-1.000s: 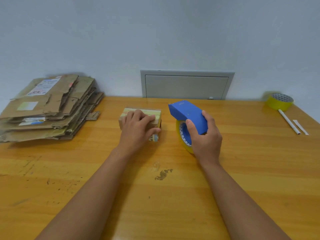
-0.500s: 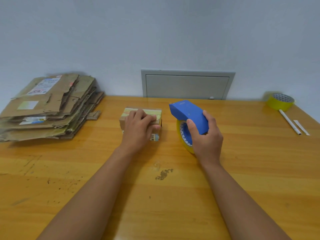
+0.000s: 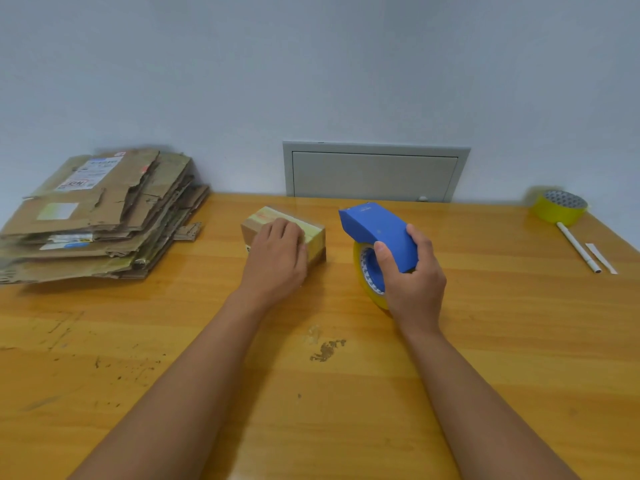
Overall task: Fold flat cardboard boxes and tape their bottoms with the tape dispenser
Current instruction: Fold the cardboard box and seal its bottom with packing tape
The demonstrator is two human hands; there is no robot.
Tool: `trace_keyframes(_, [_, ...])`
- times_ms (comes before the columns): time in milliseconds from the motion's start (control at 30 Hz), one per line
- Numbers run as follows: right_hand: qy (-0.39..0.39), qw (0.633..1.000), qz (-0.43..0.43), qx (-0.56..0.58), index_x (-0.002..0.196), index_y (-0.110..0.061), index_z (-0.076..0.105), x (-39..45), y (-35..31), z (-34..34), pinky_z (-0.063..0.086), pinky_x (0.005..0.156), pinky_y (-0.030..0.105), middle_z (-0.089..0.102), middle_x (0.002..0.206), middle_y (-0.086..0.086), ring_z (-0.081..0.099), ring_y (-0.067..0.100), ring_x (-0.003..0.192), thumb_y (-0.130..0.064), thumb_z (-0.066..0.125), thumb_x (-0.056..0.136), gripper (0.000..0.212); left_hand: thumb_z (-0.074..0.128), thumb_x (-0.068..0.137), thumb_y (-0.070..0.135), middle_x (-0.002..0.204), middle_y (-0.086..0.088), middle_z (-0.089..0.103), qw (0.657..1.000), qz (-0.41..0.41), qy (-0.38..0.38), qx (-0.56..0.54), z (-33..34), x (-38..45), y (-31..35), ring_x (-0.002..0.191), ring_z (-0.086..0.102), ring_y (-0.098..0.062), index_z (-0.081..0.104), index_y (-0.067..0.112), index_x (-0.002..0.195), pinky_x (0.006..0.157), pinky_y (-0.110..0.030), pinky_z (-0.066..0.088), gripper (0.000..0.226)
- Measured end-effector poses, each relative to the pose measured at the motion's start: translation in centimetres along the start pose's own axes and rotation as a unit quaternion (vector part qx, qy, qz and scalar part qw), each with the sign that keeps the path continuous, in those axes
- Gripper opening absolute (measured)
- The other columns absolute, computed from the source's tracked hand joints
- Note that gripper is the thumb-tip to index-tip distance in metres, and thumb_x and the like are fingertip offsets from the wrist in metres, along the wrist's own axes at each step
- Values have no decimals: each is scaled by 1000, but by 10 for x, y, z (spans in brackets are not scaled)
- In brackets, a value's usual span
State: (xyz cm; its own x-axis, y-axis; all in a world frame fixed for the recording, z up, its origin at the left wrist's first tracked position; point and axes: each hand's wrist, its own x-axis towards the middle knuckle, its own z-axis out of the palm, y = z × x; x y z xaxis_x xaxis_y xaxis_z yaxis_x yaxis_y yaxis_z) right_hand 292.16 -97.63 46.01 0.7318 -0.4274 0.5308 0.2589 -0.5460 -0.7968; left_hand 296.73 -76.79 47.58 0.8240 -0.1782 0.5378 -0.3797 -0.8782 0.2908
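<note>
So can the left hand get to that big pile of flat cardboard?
Probably yes. The left hand rests on the small box, and only bare table lies between it and the flat cardboard pile.

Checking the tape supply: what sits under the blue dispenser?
A yellow tape roll hangs under the dispenser, resting on the table. The right hand covers its right side and the handle.
</note>
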Motion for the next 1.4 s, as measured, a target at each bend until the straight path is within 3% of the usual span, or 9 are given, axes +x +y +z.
trace_keyframes(100, [2, 1000, -2, 0, 135, -19, 55, 0, 0, 1, 41, 72, 25, 59, 110, -3, 56, 17, 90, -54, 62, 86, 61, 48, 98, 40, 125, -7, 49, 998, -19, -40, 49, -1, 2, 4, 116, 44, -27, 55, 15, 128, 98, -40, 40, 39])
trace_keyframes(300, [0, 1000, -4, -2, 136, -19, 54, -1, 3, -1, 40, 68, 18, 59, 110, -1, 57, 19, 90, -47, 68, 89, 56, 57, 90, 2, 132, -7, 52, 998, -15, -61, 18, -2, -1, -2, 118, 48, -30, 58, 15, 131, 101, -38, 40, 42])
trace_keyframes(500, [0, 1000, -4, -2, 136, -18, 54, -1, 1, -1, 41, 73, 25, 62, 114, 2, 56, 17, 91, -49, 67, 89, 57, 57, 88, 62, 131, -5, 47, 996, -62, -42, 42, 8, 3, 7, 121, 44, -26, 54, 26, 117, 102, -39, 38, 46])
trace_keyframes(633, [2, 1000, -3, 1, 136, -18, 54, -2, 2, -3, 43, 73, 27, 62, 115, 2, 56, 17, 92, -51, 65, 87, 59, 61, 87, 45, 119, -8, 55, 994, -87, 8, 70, 15, 7, 19, 112, 48, -29, 53, 16, 108, 101, -40, 36, 37])
trace_keyframes(800, [0, 1000, -3, 1, 136, -18, 55, -1, 3, -1, 44, 72, 25, 61, 116, 3, 56, 17, 91, -44, 70, 89, 56, 57, 80, 24, 124, -12, 50, 989, -100, 2, 107, 8, 3, 10, 121, 44, -34, 55, 19, 128, 117, -45, 14, 48])
trace_keyframes(867, [0, 1000, -3, 0, 137, -18, 54, -2, 3, -1, 41, 70, 21, 61, 115, 3, 56, 17, 92, -45, 69, 90, 56, 59, 80, 19, 129, -13, 47, 987, -98, -13, 129, 5, 3, 1, 122, 38, -33, 56, 24, 130, 112, -43, 18, 50])
trace_keyframes(1067, [0, 1000, -7, -3, 137, -17, 53, -2, 2, -2, 42, 68, 20, 61, 115, 3, 56, 18, 91, -49, 65, 89, 59, 55, 96, 36, 148, -9, 39, 981, -90, -47, 167, 10, 6, 3, 135, 31, -30, 35, 30, 146, 108, -42, 25, 54])
trace_keyframes(1300, [-1, 1000, -4, 4, 137, -17, 53, -2, 3, -2, 42, 70, 21, 62, 117, 5, 57, 19, 93, -51, 64, 88, 61, 60, 93, 15, 154, 1, 39, 990, 16, -92, 107, -10, 5, -24, 145, 29, -24, 44, 34, 141, 117, -43, 16, 54])
trace_keyframes(1400, [-1, 1000, -1, 7, 137, -17, 54, -2, 3, -1, 42, 71, 22, 62, 117, 4, 56, 18, 94, -50, 67, 88, 60, 60, 91, 31, 159, -2, 30, 990, -25, -107, 86, -6, 4, -20, 147, 19, -27, 41, 29, 138, 118, -44, 14, 51])
